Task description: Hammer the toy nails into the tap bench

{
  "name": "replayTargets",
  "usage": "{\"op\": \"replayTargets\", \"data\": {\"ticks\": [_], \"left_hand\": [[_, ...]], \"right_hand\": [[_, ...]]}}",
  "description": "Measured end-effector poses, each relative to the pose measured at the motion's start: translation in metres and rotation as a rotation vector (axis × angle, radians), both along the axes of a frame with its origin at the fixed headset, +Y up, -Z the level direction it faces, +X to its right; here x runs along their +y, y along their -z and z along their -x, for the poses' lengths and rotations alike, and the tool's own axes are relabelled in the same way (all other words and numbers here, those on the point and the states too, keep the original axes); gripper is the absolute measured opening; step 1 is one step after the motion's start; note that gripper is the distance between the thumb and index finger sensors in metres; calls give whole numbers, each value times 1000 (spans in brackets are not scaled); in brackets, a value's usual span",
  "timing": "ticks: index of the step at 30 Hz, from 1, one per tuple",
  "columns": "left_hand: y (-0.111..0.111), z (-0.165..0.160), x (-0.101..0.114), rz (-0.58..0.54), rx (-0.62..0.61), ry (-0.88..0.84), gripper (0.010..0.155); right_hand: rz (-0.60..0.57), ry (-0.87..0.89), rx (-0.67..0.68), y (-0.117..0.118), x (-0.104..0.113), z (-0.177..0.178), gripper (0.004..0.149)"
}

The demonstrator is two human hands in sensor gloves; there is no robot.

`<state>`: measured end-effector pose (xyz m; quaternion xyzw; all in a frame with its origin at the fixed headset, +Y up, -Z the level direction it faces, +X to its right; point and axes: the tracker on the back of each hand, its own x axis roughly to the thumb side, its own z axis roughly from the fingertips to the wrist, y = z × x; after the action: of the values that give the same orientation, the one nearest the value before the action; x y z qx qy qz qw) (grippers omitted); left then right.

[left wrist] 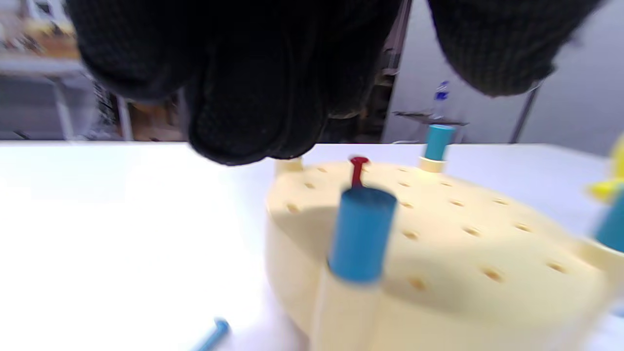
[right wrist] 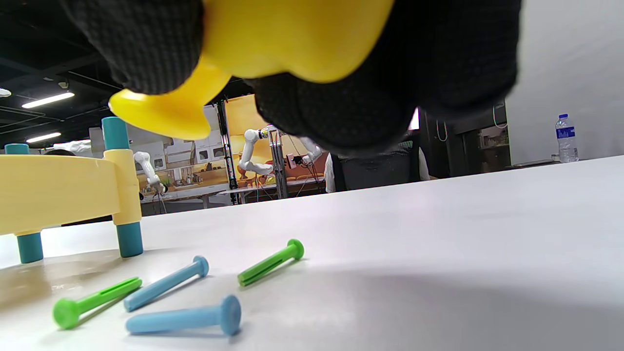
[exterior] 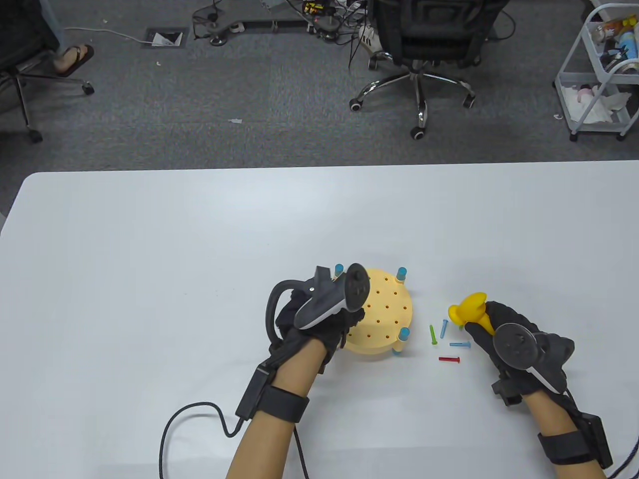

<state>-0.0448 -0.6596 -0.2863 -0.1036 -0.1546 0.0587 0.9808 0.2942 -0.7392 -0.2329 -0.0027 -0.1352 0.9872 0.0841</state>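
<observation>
The round yellow tap bench point(exterior: 387, 312) with blue legs stands on the white table. A red nail point(left wrist: 358, 169) stands upright in one of its holes, seen only in the left wrist view. My left hand point(exterior: 344, 324) hovers over the bench's left side, with its fingers point(left wrist: 253, 97) above the red nail, apart from it and holding nothing. My right hand point(exterior: 486, 324) grips a yellow toy hammer point(exterior: 468, 310) to the right of the bench, its head just above the loose nails. The hammer point(right wrist: 273, 44) fills the top of the right wrist view.
Loose nails lie between the bench and my right hand: a green one point(exterior: 433, 334), two blue ones point(exterior: 443, 328) point(exterior: 460, 344) and a red one point(exterior: 449, 359). Another blue nail point(left wrist: 212, 336) lies by the bench's near left side. A cable point(exterior: 199, 414) trails from my left wrist.
</observation>
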Motion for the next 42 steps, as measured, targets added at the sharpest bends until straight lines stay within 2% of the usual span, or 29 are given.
{"op": "replayTargets", "data": {"ticks": [2, 5, 10, 14, 20, 25, 29, 34, 39, 40, 41, 42], "left_hand": [[-8, 11, -13, 0, -37, -72, 69], [-18, 22, -32, -94, -48, -143, 71], [-24, 30, -52, -187, -40, -232, 63], [-24, 35, -62, -190, -18, -298, 59], [-22, 38, -73, -198, -8, -350, 57], [-24, 37, -75, -228, -11, -343, 57], [-25, 36, -77, -258, -2, -347, 56], [-28, 37, -80, -292, 8, -355, 56], [-28, 37, -81, -294, 9, -355, 56], [-28, 37, -80, -294, 9, -355, 56], [-28, 37, -80, -292, 10, -356, 56], [-28, 37, -80, -292, 9, -356, 56]], "right_hand": [[-7, -1, -2, 0, 0, 2, 58], [-24, -3, 4, -1, 2, 5, 59], [-35, -14, 18, -3, 5, 12, 59], [-43, -46, 59, -4, 13, 24, 59], [-18, -76, 167, -13, 40, 60, 61], [-22, -131, 255, -19, 77, 108, 60], [16, -194, 206, -12, 94, 155, 61], [105, -270, 93, 12, 86, 198, 62], [-57, -335, 90, 11, 64, 225, 62], [-56, -419, 97, 11, 54, 232, 62], [-5, -519, 79, 10, 47, 236, 63], [-39, -558, 67, 8, 46, 239, 63]]}}
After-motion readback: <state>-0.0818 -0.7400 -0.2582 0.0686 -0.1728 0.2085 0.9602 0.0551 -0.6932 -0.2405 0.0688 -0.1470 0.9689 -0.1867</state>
